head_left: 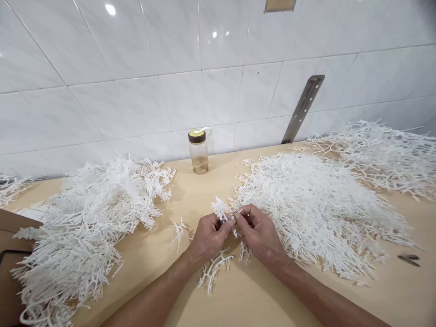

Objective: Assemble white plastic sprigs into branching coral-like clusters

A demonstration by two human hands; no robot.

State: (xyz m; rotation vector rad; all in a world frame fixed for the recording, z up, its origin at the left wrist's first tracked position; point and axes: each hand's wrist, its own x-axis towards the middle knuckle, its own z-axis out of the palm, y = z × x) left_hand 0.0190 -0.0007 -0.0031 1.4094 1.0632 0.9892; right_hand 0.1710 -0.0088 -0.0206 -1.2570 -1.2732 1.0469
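My left hand (211, 234) is closed around a white branched plastic sprig (220, 208), whose spiky tip sticks up past the fingers. Thumb and forefinger of my right hand (259, 231) pinch at the same spot, close against the left fingertips. What lies between the right fingertips is small and mostly hidden. Bare white branched stems (215, 269) lie on the table just below my hands. Another loose sprig (178, 231) rests to the left of my left hand.
A large heap of white plastic sprigs (91, 218) covers the table's left side. A second heap (316, 204) spreads on the right, with branched stems (384, 154) behind it. A lidded bottle (199, 152) stands near the tiled wall, and a metal bracket (303, 109) leans there. A cardboard box (13, 263) sits far left.
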